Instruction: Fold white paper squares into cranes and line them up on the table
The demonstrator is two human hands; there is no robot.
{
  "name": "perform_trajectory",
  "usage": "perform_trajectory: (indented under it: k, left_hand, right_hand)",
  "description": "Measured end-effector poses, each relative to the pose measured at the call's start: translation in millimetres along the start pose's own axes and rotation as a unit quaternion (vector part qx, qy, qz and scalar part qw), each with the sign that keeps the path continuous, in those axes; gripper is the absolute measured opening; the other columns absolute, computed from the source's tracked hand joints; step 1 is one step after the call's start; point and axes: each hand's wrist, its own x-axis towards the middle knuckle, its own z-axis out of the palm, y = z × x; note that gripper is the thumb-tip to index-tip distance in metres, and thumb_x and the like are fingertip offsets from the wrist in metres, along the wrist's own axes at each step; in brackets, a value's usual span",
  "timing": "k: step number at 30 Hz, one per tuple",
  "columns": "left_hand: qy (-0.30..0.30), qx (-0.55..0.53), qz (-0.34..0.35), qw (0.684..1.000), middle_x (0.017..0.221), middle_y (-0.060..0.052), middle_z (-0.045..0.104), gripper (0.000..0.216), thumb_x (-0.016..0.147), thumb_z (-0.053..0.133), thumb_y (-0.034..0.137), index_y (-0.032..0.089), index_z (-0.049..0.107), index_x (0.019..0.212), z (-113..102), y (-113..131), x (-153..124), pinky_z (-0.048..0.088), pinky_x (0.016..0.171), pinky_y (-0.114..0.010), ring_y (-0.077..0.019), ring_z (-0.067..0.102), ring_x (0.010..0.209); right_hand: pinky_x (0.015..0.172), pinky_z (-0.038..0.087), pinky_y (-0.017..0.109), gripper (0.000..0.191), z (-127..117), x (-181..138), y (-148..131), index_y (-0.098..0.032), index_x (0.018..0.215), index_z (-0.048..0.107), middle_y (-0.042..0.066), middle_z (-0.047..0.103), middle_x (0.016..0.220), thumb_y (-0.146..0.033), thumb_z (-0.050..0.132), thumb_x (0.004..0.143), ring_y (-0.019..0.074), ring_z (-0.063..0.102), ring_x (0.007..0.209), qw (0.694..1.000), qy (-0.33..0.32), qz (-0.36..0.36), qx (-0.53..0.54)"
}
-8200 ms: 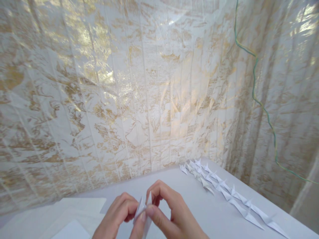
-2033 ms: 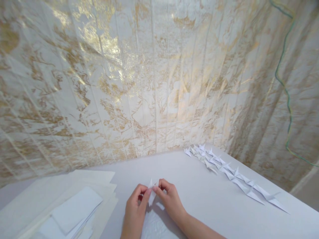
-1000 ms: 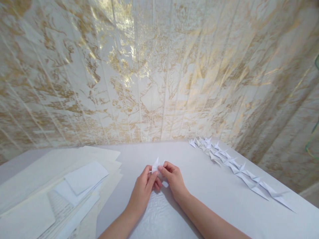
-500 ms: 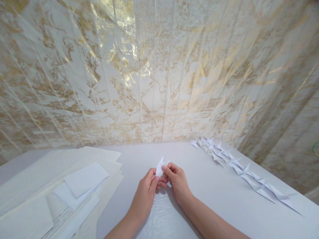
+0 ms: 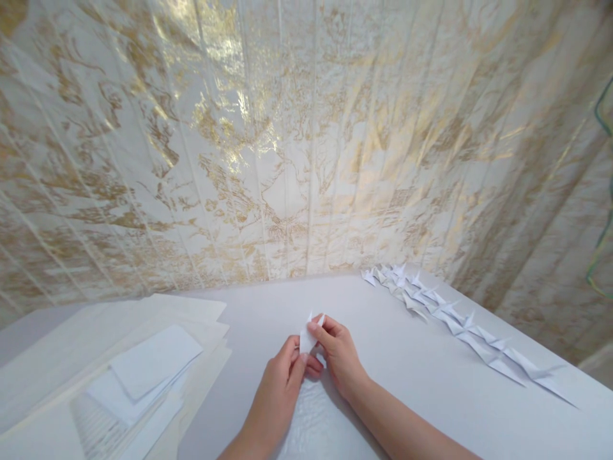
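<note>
Left hand (image 5: 280,380) and right hand (image 5: 342,352) both pinching one small folded paper (image 5: 306,342), thumbs on its near face, pointed tips up; paper held between the hands, over the white table (image 5: 268,313); loose sheets (image 5: 156,362) spread to the left; paper birds (image 5: 451,321) in rows toward the right edge

White table (image 5: 407,358) has a messy pile of overlapping papers (image 5: 153,364) on the left, plus rows of paper birds (image 5: 447,316) along the right edge.
</note>
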Motion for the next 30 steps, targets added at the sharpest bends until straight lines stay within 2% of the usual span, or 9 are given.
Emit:
perform_trajectory:
  k: [3, 7, 11, 14, 19, 22, 25, 27, 30]
  left_hand:
    - [0.013, 0.013, 0.005, 1.000, 0.086, -0.003, 0.073, 0.022, 0.094, 0.047, 0.042, 0.022, 0.054, 0.099, -1.8, 1.1, -0.3, 0.046, 0.080, -0.029, -0.0196, 0.067, 0.085]
    - [0.051, 0.034, 0.004, 0.998, 0.079, 0.000, 0.069, 0.031, 0.091, 0.049, 0.048, 0.021, 0.057, 0.104, -5.2, -0.3, 1.1, 0.046, 0.070, -0.026, -0.0181, 0.063, 0.075]
    - [0.092, 0.061, 0.006, 0.994, 0.070, 0.003, 0.061, 0.033, 0.088, 0.051, 0.053, 0.021, 0.061, 0.084, -7.5, -1.9, 2.9, 0.042, 0.059, -0.023, -0.0150, 0.054, 0.062]
    - [0.111, 0.080, 0.012, 0.991, 0.062, 0.006, 0.054, 0.037, 0.086, 0.054, 0.054, 0.022, 0.058, 0.070, -8.5, -0.7, 1.9, 0.039, 0.057, -0.021, -0.0135, 0.050, 0.058]
    - [0.141, 0.095, 0.025, 0.985, 0.061, 0.006, 0.053, 0.037, 0.086, 0.053, 0.055, 0.023, 0.057, 0.068, -11.4, -0.1, 0.0, 0.040, 0.058, -0.021, -0.0140, 0.051, 0.059]
    - [0.150, 0.099, 0.024, 0.983, 0.061, 0.006, 0.054, 0.038, 0.085, 0.053, 0.057, 0.023, 0.058, 0.070, -12.8, -2.4, 1.9, 0.041, 0.057, -0.021, -0.0144, 0.052, 0.058]
    - [0.162, 0.102, 0.024, 0.981, 0.065, 0.005, 0.059, 0.035, 0.084, 0.054, 0.057, 0.023, 0.061, 0.076, -13.8, -5.1, 5.3, 0.044, 0.058, -0.023, -0.0158, 0.055, 0.059]
    - [0.185, 0.104, 0.028, 0.977, 0.076, 0.002, 0.065, 0.034, 0.083, 0.056, 0.057, 0.023, 0.062, 0.086, -15.2, -6.2, 6.9, 0.048, 0.063, -0.025, -0.0177, 0.059, 0.066]
    - [0.218, 0.107, 0.039, 0.969, 0.088, -0.002, 0.068, 0.035, 0.081, 0.058, 0.057, 0.024, 0.062, 0.091, -18.5, -6.3, 7.2, 0.050, 0.071, -0.029, -0.0205, 0.061, 0.076]
  right_hand:
    - [0.049, 0.030, 0.022, 0.039, -1.5, 0.9, -0.8, -0.015, 0.063, 0.059, -0.004, 0.049, 0.054, -0.047, 0.081, 0.067, 0.0089, 0.039, 0.051, 1.000, 0.010, -0.003, -0.001]
    - [0.049, 0.030, 0.022, 0.040, 0.7, 0.1, -2.8, -0.016, 0.060, 0.055, -0.005, 0.047, 0.053, -0.046, 0.081, 0.065, 0.0086, 0.038, 0.049, 1.000, -0.003, 0.002, 0.004]
    - [0.052, 0.029, 0.022, 0.039, 8.1, -6.4, -5.3, -0.016, 0.059, 0.053, -0.005, 0.047, 0.055, -0.041, 0.082, 0.063, 0.0086, 0.039, 0.052, 0.999, -0.036, 0.019, 0.010]
    - [0.054, 0.029, 0.022, 0.039, 12.1, -10.6, -6.4, -0.016, 0.059, 0.054, -0.004, 0.048, 0.055, -0.043, 0.082, 0.063, 0.0085, 0.038, 0.052, 0.998, -0.053, 0.025, 0.007]
    - [0.056, 0.030, 0.023, 0.037, 14.5, -10.9, -8.2, -0.015, 0.067, 0.062, -0.003, 0.052, 0.059, -0.047, 0.080, 0.066, 0.0090, 0.041, 0.054, 0.998, -0.065, 0.017, 0.000]
    - [0.054, 0.028, 0.023, 0.040, 13.9, -8.5, -8.2, -0.015, 0.063, 0.060, -0.003, 0.053, 0.058, -0.049, 0.082, 0.062, 0.0088, 0.039, 0.053, 0.998, -0.057, 0.006, -0.008]
    - [0.051, 0.024, 0.022, 0.044, 11.0, -5.2, -6.0, -0.016, 0.060, 0.055, -0.005, 0.046, 0.050, -0.052, 0.082, 0.061, 0.0074, 0.034, 0.049, 1.000, -0.025, 0.001, -0.018]
    - [0.049, 0.022, 0.022, 0.045, 8.8, -2.9, -4.1, -0.016, 0.060, 0.054, -0.007, 0.042, 0.048, -0.053, 0.080, 0.063, 0.0069, 0.031, 0.046, 1.000, -0.008, -0.005, -0.023]
    - [0.046, 0.022, 0.022, 0.045, 8.0, -1.6, -2.7, -0.017, 0.059, 0.055, -0.007, 0.041, 0.050, -0.054, 0.079, 0.064, 0.0072, 0.031, 0.046, 0.998, -0.015, -0.039, -0.050]
